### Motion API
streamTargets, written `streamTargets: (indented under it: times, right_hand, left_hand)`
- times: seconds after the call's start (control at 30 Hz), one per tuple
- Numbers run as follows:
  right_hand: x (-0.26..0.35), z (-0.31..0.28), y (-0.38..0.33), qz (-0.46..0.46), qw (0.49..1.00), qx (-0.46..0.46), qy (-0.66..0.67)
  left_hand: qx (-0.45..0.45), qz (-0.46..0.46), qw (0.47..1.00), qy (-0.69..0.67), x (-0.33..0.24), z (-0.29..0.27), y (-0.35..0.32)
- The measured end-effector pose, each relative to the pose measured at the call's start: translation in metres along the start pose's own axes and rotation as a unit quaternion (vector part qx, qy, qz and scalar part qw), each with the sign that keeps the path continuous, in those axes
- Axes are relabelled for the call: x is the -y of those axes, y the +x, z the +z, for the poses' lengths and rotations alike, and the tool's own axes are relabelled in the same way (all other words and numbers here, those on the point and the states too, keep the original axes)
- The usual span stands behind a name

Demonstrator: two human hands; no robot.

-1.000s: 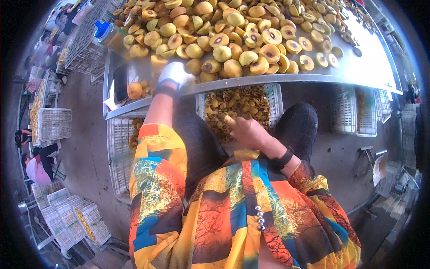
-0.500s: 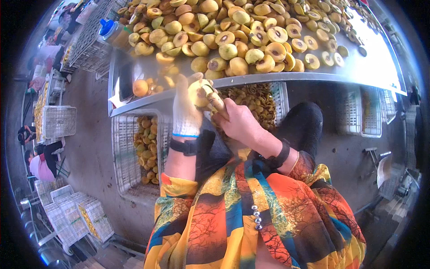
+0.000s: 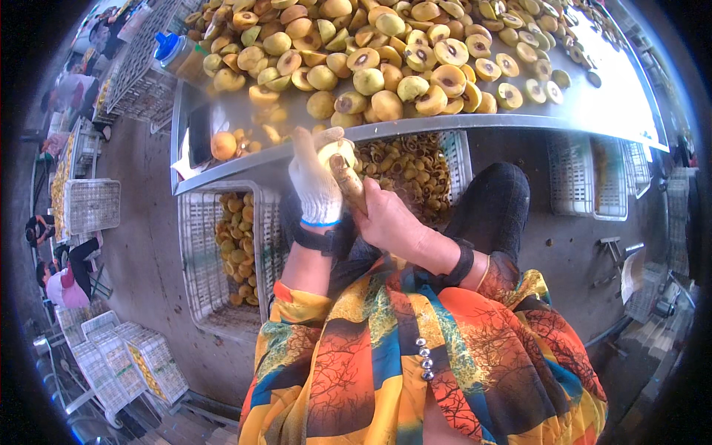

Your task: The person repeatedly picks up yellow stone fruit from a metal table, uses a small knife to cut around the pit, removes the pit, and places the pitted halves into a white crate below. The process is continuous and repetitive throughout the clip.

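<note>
My left hand (image 3: pixel 317 182), in a white knitted glove with a blue cuff edge, holds a pale yellow fruit half (image 3: pixel 336 151), which looks like a peach. Bare, my right hand (image 3: pixel 397 216) is wrapped round the thick brownish handle of a hand tool (image 3: pixel 347 180). The tool's head end meets the fruit; its working tip is hidden there. Both hands are just in front of the metal table's near edge, above my lap. Beyond them, a heap of halved yellow fruit (image 3: pixel 386 63) covers much of the metal table (image 3: pixel 512 127).
Under the table edge stands a crate of brown fruit scraps (image 3: pixel 415 167). To the left, another white crate (image 3: pixel 196 259) holds fruit halves. A blue-capped bottle (image 3: pixel 174 52) stands at the table's left. Several people and stacked crates (image 3: pixel 122 363) are farther left.
Both hands have shifted slightly, and the gloved hand has tilted with the fruit half. The tool handle now points more steeply down from the fruit. The whole view has moved a little.
</note>
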State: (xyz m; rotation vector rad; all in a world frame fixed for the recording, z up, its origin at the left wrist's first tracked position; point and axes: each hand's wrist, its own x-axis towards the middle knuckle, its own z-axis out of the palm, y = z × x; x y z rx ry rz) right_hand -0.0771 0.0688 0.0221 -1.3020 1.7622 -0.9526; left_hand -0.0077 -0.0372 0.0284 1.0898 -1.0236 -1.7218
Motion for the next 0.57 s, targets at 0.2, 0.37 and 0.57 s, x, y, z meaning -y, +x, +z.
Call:
streamTargets:
  times: [0.2,0.37,0.57]
  right_hand:
    - [0.013,-0.027,0.007,0.118,0.982,0.143,0.027]
    - [0.023,-0.031,0.006,0.179,0.941,0.205,0.2]
    - [0.01,-0.033,0.004,0.266,0.837,0.287,0.382]
  left_hand:
    - [0.203,-0.146,0.967,0.058,-0.008,-0.019,0.023]
    - [0.115,-0.039,0.993,0.008,-0.004,-0.015,0.005]
    - [0.142,-0.092,0.983,-0.074,0.008,-0.014,0.003]
